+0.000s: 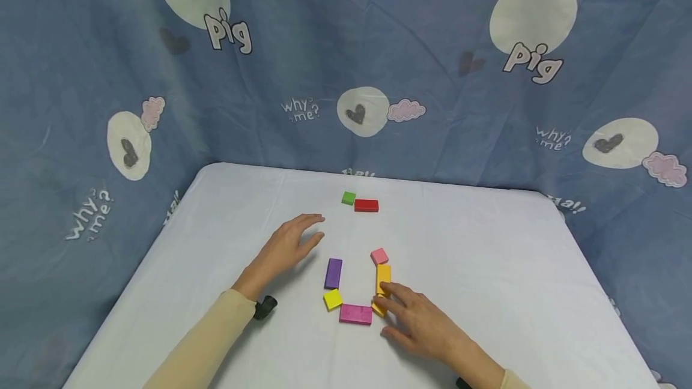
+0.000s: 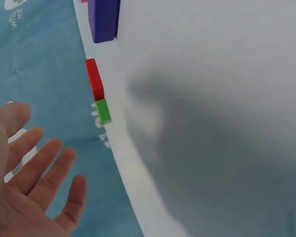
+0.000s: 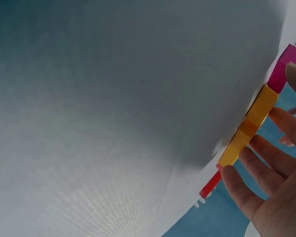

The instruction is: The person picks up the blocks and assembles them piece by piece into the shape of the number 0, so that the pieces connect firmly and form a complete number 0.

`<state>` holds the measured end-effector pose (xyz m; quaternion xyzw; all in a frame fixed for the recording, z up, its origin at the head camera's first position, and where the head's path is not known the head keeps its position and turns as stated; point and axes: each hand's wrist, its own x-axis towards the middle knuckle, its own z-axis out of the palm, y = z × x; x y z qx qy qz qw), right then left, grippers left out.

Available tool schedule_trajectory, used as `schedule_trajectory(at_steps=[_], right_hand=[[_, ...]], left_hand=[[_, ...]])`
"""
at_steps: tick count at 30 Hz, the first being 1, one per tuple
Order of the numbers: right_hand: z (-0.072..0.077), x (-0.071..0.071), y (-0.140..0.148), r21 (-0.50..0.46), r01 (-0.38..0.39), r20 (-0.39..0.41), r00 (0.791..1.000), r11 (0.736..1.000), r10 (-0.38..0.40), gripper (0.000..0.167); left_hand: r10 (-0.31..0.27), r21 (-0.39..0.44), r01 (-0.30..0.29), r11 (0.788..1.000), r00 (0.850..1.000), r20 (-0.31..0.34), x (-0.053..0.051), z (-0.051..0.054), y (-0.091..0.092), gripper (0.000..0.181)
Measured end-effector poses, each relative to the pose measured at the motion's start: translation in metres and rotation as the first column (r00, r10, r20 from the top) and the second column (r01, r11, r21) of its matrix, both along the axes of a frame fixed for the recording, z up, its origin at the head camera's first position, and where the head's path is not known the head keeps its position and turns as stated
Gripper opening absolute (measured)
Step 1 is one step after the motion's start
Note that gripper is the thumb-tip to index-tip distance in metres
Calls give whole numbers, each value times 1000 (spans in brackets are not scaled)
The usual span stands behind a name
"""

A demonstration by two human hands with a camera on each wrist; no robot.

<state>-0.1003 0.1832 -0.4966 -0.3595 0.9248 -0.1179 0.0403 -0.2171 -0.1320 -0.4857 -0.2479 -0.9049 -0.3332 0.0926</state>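
Observation:
My left hand hovers over the table with fingers spread and holds nothing, up and left of a purple block. My right hand reaches over two orange blocks with fingers loosely bent; whether the fingertips touch them I cannot tell. In the head view the blocks form a U: the purple block and a yellow block at left, a magenta block at the bottom, the orange ones and a pink block at right. The lower orange block is partly hidden by my fingers.
Farther back on the white table a green block lies beside a red block. Behind the table hangs a blue patterned curtain. A dark wrist device sits at my left sleeve.

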Motion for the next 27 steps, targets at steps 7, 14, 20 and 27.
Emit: schedule_trajectory(at_steps=[7,14,20,27], right_hand=[[1,0,0,-13,2,19,1000,1000,-2,52],[1,0,1,-5,-3,13,1000,1000,3,53],[0,-1,1,-5,-4,9,1000,1000,4,53],[0,0,1,2,-4,16,1000,1000,4,54]], left_hand=[[43,26,-43,999,999,2,-25,-12,8,34],[69,-10,-69,998,998,-15,-45,-18,16,34],[83,-33,-83,996,997,11,-58,-19,21,34],[56,-46,-55,997,998,25,-68,-25,27,34]])
